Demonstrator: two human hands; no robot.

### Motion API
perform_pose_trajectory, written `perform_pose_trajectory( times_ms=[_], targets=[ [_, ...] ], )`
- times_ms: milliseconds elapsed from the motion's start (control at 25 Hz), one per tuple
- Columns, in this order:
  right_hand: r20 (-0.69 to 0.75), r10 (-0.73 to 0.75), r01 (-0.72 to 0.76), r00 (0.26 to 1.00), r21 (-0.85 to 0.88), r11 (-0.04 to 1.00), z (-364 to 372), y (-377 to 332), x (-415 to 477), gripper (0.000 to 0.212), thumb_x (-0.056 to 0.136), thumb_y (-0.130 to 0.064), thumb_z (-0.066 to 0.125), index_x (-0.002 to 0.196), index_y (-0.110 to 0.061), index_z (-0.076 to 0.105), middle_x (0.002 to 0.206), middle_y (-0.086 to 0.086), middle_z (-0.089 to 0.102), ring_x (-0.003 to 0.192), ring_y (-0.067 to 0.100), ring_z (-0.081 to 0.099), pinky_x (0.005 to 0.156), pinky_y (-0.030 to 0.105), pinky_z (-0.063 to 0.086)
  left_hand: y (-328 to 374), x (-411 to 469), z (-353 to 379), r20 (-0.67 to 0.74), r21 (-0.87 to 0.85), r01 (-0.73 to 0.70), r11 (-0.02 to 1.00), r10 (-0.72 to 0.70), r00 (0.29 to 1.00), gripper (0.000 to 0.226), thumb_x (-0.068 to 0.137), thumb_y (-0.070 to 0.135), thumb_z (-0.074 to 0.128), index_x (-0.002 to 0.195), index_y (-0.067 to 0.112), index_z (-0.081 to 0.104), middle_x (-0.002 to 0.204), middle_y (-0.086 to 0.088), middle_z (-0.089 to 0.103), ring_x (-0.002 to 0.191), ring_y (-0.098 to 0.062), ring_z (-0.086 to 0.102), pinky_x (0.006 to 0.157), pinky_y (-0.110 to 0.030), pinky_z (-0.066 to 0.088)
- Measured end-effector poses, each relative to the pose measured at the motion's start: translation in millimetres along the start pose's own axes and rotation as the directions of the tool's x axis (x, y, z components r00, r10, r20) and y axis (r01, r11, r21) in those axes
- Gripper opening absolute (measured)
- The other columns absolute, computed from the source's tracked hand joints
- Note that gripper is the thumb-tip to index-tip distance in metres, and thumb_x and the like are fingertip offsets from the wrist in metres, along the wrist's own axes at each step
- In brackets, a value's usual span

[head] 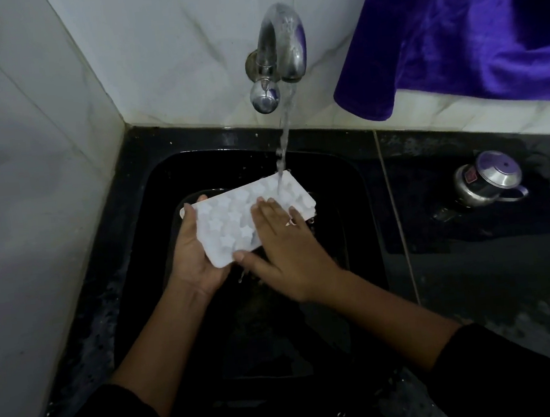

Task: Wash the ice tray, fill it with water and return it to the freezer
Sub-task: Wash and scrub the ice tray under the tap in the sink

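Observation:
A white ice tray (231, 221) with star-shaped cells is held tilted over the black sink (348, 181). My left hand (192, 250) grips its near left end from below, fingers curled round the edge. My right hand (287, 240) lies flat on the tray's top face with straight fingers, a ring on one finger. Water runs from the chrome tap (280, 49) onto the tray's far right corner and drips off its lower edge.
A steel lidded pot (489, 179) stands on the wet black counter to the right of the sink. A purple cloth (457, 26) hangs over the wall at the upper right. White marble tiles close off the left and back.

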State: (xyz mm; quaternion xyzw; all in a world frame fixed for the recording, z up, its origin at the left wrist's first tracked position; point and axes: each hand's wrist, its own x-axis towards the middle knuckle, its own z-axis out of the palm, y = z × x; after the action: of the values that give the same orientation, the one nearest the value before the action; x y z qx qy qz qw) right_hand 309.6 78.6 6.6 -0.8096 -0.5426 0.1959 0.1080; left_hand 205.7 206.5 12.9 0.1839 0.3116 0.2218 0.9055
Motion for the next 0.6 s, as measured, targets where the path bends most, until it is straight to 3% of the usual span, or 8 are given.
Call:
perform_pose_trajectory(
  times_ms=[160,200,280,320,400,480,560,600],
  targets=[
    [0.000,0.319,-0.317,0.948,0.096,0.944,-11.4,30.3,24.8,0.091,0.102,-0.072,0.018,0.166,-0.009,0.001,0.175,0.012,-0.002,0.161,0.023,-0.005,0.129,0.049,-0.004,-13.4,-1.5,11.3,0.041,0.045,0.043,0.998,-0.045,0.998,0.073,0.111,0.053,0.023,0.086,0.026,0.087,0.111,-0.010,0.080,0.098,-0.024,0.078,0.077,-0.046,0.066],
    [0.010,0.308,-0.307,0.951,0.136,0.942,-10.8,24.0,23.6,0.092,0.102,-0.071,0.020,0.166,-0.008,0.000,0.175,0.013,-0.002,0.161,0.023,-0.005,0.130,0.049,-0.003,-16.5,-0.2,14.8,0.042,0.066,0.051,0.996,-0.054,0.998,0.076,0.110,0.055,0.021,0.085,0.026,0.087,0.109,-0.009,0.080,0.096,-0.023,0.079,0.078,-0.044,0.065],
    [0.033,0.142,-0.146,0.989,0.196,0.970,-4.9,-5.8,9.0,0.094,0.101,-0.072,0.020,0.165,-0.008,-0.004,0.174,0.011,-0.007,0.161,0.022,-0.009,0.130,0.047,-0.005,-21.1,8.6,15.6,0.013,0.061,0.056,0.997,-0.056,0.998,0.077,0.108,0.060,0.023,0.086,0.023,0.087,0.108,-0.009,0.080,0.096,-0.023,0.079,0.081,-0.041,0.065],
    [0.040,0.060,-0.067,0.997,0.223,0.973,-2.2,-17.1,-1.2,0.094,0.101,-0.073,0.018,0.165,-0.009,-0.006,0.174,0.008,-0.010,0.160,0.019,-0.013,0.130,0.044,-0.008,-22.3,11.8,15.8,-0.007,0.032,0.059,0.998,-0.059,0.998,0.073,0.107,0.061,0.027,0.094,0.021,0.086,0.112,-0.010,0.079,0.100,-0.025,0.078,0.082,-0.042,0.065],
    [0.029,0.047,-0.053,0.998,0.230,0.972,3.0,-3.7,-0.4,0.088,0.102,-0.070,0.018,0.166,-0.013,-0.005,0.174,0.003,-0.010,0.159,0.014,-0.014,0.129,0.042,-0.008,-25.2,18.5,12.4,-0.029,-0.013,0.042,0.999,-0.042,0.999,0.060,0.105,0.062,0.036,0.125,0.020,0.075,0.127,-0.013,0.074,0.110,-0.028,0.075,0.086,-0.045,0.064],
    [0.027,0.243,-0.241,0.970,0.273,0.931,1.4,26.9,26.6,0.091,0.099,-0.072,0.016,0.167,-0.013,0.005,0.175,0.006,-0.002,0.161,0.019,-0.007,0.130,0.047,-0.002,-36.8,17.4,12.8,0.008,0.000,0.089,0.996,-0.089,0.996,0.057,0.104,0.060,0.040,0.142,0.024,0.060,0.138,-0.014,0.068,0.122,-0.031,0.069,0.097,-0.050,0.059],
    [0.053,0.501,-0.488,0.864,0.337,0.805,-3.0,46.5,46.6,0.093,0.097,-0.074,0.013,0.166,-0.012,0.012,0.175,0.012,0.004,0.161,0.024,-0.001,0.129,0.050,0.002,-52.7,14.5,14.7,0.012,0.023,0.144,0.989,-0.144,0.989,0.055,0.103,0.057,0.042,0.148,0.027,0.054,0.144,-0.014,0.064,0.133,-0.034,0.061,0.109,-0.055,0.049],
    [0.081,0.553,-0.537,0.829,0.386,0.750,0.2,43.2,49.3,0.090,0.100,-0.072,0.017,0.166,-0.012,0.012,0.174,0.012,0.005,0.161,0.025,0.001,0.129,0.050,0.004,-54.8,12.6,19.1,0.013,0.025,0.152,0.988,-0.153,0.988,0.054,0.103,0.056,0.043,0.148,0.027,0.053,0.145,-0.014,0.063,0.132,-0.034,0.061,0.109,-0.056,0.048]
  ],
)
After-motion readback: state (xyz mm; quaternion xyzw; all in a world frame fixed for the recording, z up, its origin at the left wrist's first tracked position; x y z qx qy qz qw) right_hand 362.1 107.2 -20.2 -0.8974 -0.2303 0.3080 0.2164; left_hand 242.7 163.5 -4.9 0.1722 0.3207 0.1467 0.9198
